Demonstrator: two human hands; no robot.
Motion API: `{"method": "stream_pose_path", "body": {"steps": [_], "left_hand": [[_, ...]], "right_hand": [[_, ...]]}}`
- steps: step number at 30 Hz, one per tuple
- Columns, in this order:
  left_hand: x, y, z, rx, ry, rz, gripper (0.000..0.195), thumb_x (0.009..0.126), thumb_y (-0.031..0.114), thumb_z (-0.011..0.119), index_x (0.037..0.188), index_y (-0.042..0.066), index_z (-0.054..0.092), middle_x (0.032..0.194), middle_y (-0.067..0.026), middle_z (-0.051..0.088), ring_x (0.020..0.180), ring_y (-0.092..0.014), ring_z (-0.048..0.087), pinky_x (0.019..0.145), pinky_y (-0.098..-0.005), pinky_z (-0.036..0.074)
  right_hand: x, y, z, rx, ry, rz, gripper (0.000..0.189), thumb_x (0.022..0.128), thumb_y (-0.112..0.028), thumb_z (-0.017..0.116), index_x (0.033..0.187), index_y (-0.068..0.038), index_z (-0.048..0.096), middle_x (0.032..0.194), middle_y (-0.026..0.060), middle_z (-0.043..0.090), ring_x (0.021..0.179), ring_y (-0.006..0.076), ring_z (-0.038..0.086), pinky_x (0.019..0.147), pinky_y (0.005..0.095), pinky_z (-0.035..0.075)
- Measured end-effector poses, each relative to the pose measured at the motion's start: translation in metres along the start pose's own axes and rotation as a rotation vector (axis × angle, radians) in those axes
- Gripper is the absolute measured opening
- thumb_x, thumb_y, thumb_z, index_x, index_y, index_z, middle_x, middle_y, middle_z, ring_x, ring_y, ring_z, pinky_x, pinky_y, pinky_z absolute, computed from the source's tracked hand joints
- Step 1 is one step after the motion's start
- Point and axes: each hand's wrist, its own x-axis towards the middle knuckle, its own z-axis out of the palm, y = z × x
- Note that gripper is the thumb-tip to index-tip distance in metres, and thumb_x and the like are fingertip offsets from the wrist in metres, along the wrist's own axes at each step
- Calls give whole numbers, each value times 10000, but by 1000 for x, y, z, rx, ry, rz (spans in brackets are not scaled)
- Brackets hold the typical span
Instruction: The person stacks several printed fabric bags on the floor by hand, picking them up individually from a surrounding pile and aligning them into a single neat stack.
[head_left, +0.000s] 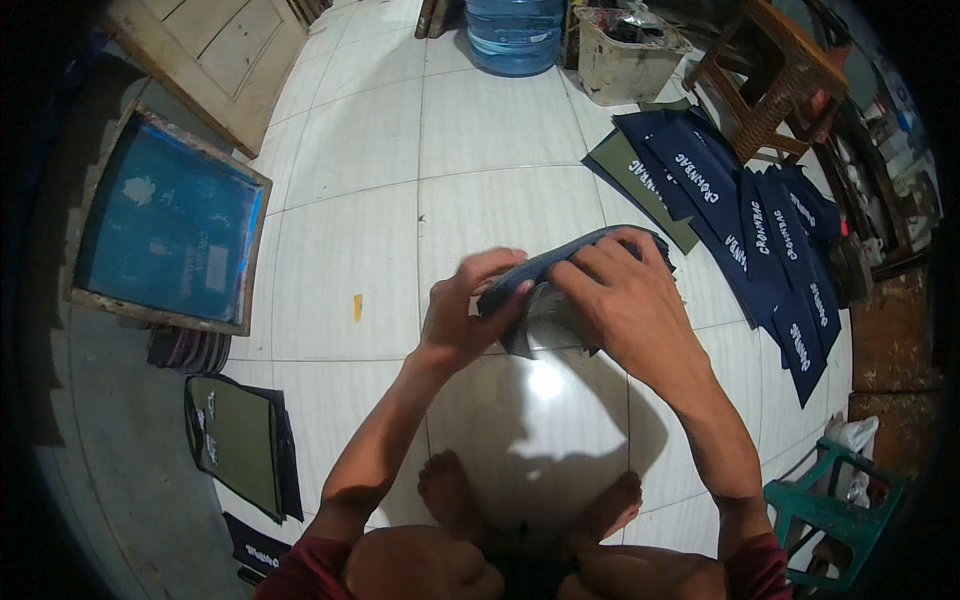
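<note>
A bent bundle of dark navy fabric pieces (559, 252) arches above the tiled floor in front of me. My left hand (466, 304) grips its left end, with the thumb on the near side and the fingers curled over the far side. On the right part of the bundle lies my right hand (626, 296), its fingers curled over the top edge. A greyish underside of the fabric shows between the hands. Part of the bundle is hidden behind my right hand, so the number of layers cannot be told.
Navy and green fabric panels (709, 199) with white lettering lie fanned at right. A framed printing screen (172, 225) and a stack of green panels (238, 442) are at left. A water jug (514, 41), plastic bin (630, 64), brown stool (780, 75) and green stool (832, 510) stand around.
</note>
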Motion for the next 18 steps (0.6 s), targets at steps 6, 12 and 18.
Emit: {"method": "stream_pose_path", "body": {"steps": [6, 12, 18], "left_hand": [[5, 3, -3, -63, -72, 33, 339, 917, 5, 757, 1229, 63, 637, 1171, -136, 739, 1058, -263, 742, 881, -349, 613], [-4, -8, -2, -52, -174, 107, 467, 909, 53, 776, 1320, 57, 555, 1215, -177, 709, 1123, -299, 710, 956, -391, 579], [-11, 23, 28, -75, -37, 110, 894, 821, 166, 887, 1469, -10, 297, 1377, -245, 575, 1177, -384, 681, 962, -442, 585]], "right_hand": [[-3, 3, 19, 4, 125, 91, 403, 821, -143, 768, 1203, -92, 653, 1165, 79, 644, 1175, 272, 578, 1123, 503, 371], [5, 7, 15, -130, 261, 113, 472, 861, -298, 789, 1256, -102, 619, 1212, 103, 594, 1194, 277, 547, 1201, 586, 259], [1, 11, 34, -94, 146, 147, 490, 872, -356, 775, 1244, -79, 617, 1154, 98, 585, 1180, 272, 544, 1205, 587, 262]]}}
